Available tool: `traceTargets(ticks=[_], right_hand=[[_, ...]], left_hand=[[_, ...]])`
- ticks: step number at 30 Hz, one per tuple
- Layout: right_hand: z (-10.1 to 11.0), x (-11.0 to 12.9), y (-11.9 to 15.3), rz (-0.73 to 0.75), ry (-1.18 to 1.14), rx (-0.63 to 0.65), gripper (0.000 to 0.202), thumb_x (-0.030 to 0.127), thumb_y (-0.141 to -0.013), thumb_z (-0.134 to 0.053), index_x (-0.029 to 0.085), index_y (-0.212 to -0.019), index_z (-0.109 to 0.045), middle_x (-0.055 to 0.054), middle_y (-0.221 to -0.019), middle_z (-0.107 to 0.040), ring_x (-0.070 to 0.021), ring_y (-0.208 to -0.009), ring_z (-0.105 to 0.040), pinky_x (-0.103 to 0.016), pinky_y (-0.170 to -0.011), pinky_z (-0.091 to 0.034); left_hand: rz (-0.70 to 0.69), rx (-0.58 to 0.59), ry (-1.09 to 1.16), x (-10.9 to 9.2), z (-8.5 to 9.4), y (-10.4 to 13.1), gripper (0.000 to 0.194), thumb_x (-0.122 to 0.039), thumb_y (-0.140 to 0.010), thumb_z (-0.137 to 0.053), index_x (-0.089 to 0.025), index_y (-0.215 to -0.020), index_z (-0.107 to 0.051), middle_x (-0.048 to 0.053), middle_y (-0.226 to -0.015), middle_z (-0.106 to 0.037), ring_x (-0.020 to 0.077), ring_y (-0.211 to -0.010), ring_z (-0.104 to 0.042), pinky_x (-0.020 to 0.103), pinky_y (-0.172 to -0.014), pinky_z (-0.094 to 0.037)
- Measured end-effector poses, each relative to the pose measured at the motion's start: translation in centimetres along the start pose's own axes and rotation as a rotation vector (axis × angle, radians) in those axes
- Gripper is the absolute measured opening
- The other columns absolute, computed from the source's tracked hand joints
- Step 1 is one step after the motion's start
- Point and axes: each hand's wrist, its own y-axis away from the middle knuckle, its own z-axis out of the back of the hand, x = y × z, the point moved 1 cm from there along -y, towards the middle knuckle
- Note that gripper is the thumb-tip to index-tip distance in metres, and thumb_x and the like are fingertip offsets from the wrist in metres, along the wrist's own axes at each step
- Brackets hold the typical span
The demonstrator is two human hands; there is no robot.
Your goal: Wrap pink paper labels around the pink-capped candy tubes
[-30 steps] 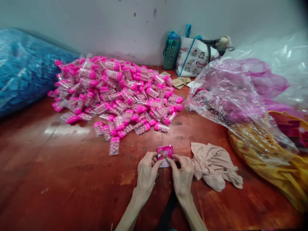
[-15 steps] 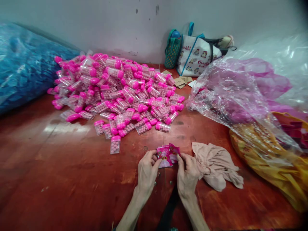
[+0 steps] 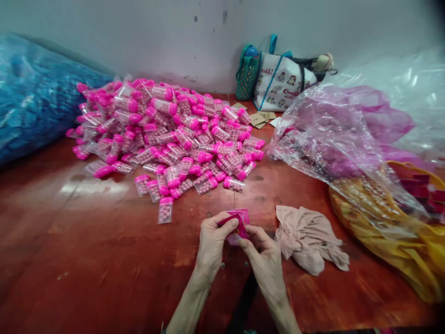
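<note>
A few flat, glossy pink printed labels [image 3: 243, 215] are held above the red tabletop; whether they are single sheets or sleeves I cannot tell. My left hand [image 3: 212, 241] is closed on them from the left, its thumb pressed over the front one. From the right, my right hand [image 3: 266, 257] pinches their lower edge between thumb and fingers. Beside my right hand lies a crumpled beige cloth [image 3: 309, 239]. Beyond both hands is a large heap of clear bottles with pink caps [image 3: 167, 134], filled with pink balls. One bottle [image 3: 165, 210] lies nearest to my left hand.
A big blue plastic bag [image 3: 41, 97] bulges at the left. Clear and pink plastic film [image 3: 333, 134] covers part of a yellow bag [image 3: 378, 241] at the right. A white tote bag [image 3: 278, 83], a green bottle pouch [image 3: 246, 76] and cardboard pieces [image 3: 259, 119] are by the wall.
My right hand has shifted left and its grip has moved to the labels' lower edge. The right-hand label now overlaps the others, with my left thumb over it.
</note>
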Motion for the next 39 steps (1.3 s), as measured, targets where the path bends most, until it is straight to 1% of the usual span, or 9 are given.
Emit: traceTargets(ticks=[5,11,15,20,26,30,32,35,39], right_hand=[[-0.6,0.3,-0.1,0.063,0.092,-0.021,0.015,0.027,-0.08,-0.056,0.017,-0.07,-0.062,0.0,-0.067,-0.056,-0.0134,-0.062,-0.054,-0.024,-0.058,-0.044],[-1.4,0.8,0.1,0.308,0.304,-0.069,0.023,0.022,-0.087,-0.044,0.018,-0.067,-0.055,-0.001,-0.066,-0.051,-0.0142,-0.063,-0.049,-0.026,-0.059,-0.04],[-1.6,1.1,-0.1,0.345,0.379,-0.073,0.029,0.024,-0.089,-0.04,0.019,-0.064,-0.055,-0.001,-0.062,-0.05,-0.0149,-0.061,-0.047,-0.026,-0.057,-0.038],[-1.4,1.1,-0.7,0.244,0.354,-0.021,0.014,0.029,-0.083,-0.052,0.02,-0.088,-0.061,-0.003,-0.081,-0.06,-0.0172,-0.075,-0.055,-0.028,-0.067,-0.043],[-1.9,0.6,-0.8,0.248,0.345,0.041,0.023,0.024,-0.088,-0.043,0.02,-0.081,-0.065,-0.002,-0.072,-0.061,-0.0149,-0.065,-0.056,-0.025,-0.059,-0.042],[-2.1,0.1,-1.0,0.312,0.436,0.07,0.026,0.024,-0.089,-0.039,0.02,-0.08,-0.064,-0.003,-0.071,-0.061,-0.0158,-0.066,-0.056,-0.026,-0.058,-0.042],[-2.2,0.0,-1.0,0.326,0.471,0.075,0.026,0.024,-0.09,-0.038,0.02,-0.08,-0.062,-0.003,-0.072,-0.061,-0.0162,-0.067,-0.055,-0.026,-0.059,-0.043],[-2.2,0.2,-0.9,0.325,0.52,0.103,0.028,0.025,-0.091,-0.036,0.02,-0.077,-0.06,-0.003,-0.071,-0.06,-0.0167,-0.067,-0.054,-0.027,-0.06,-0.042],[-2.3,0.4,-0.9,0.353,0.62,0.155,0.028,0.021,-0.091,-0.034,0.018,-0.078,-0.058,-0.005,-0.075,-0.06,-0.019,-0.073,-0.052,-0.031,-0.067,-0.042]], left_hand=[[0.039,-0.011,0.061,-0.5,-0.1,0.4,0.012,-0.019,-0.062,-0.07,-0.011,-0.057,-0.063,-0.003,-0.051,-0.052,0.006,-0.047,-0.044,0.018,-0.045,-0.034],[0.152,-0.113,0.215,0.0,-0.3,-0.1,0.016,-0.018,-0.053,-0.075,-0.011,-0.059,-0.062,-0.003,-0.048,-0.055,0.006,-0.041,-0.045,0.019,-0.042,-0.036],[0.165,-0.141,0.225,0.1,0.0,-0.5,0.019,-0.019,-0.051,-0.076,-0.01,-0.055,-0.059,-0.002,-0.049,-0.056,0.0056,-0.041,-0.046,0.019,-0.044,-0.038],[0.095,-0.155,0.203,0.1,0.6,-0.6,0.018,-0.017,-0.055,-0.075,-0.011,-0.061,-0.06,-0.002,-0.054,-0.059,0.0072,-0.049,-0.051,0.019,-0.05,-0.041],[-0.061,-0.181,0.03,0.4,1.2,-0.6,0.02,-0.018,-0.059,-0.073,-0.013,-0.062,-0.054,-0.007,-0.055,-0.052,0.0052,-0.048,-0.047,0.017,-0.05,-0.038],[-0.16,-0.221,-0.175,0.0,1.5,-0.3,0.045,-0.02,-0.057,-0.073,-0.017,-0.097,-0.052,-0.003,-0.072,-0.06,0.0113,-0.063,-0.057,0.022,-0.059,-0.045],[-0.27,-0.254,-0.253,-0.3,1.7,0.0,0.051,-0.019,-0.057,-0.073,-0.018,-0.102,-0.048,0.001,-0.085,-0.061,0.0143,-0.076,-0.059,0.026,-0.068,-0.046],[-0.403,-0.257,-0.379,-0.7,2.1,0.3,0.029,-0.019,-0.062,-0.07,-0.017,-0.086,-0.054,0.003,-0.092,-0.059,0.0152,-0.082,-0.058,0.026,-0.072,-0.046],[-0.323,-0.148,-0.429,-0.9,2.8,-0.1,0.015,-0.022,-0.067,-0.066,-0.016,-0.079,-0.059,0.001,-0.081,-0.059,0.0142,-0.075,-0.056,0.024,-0.066,-0.045]])
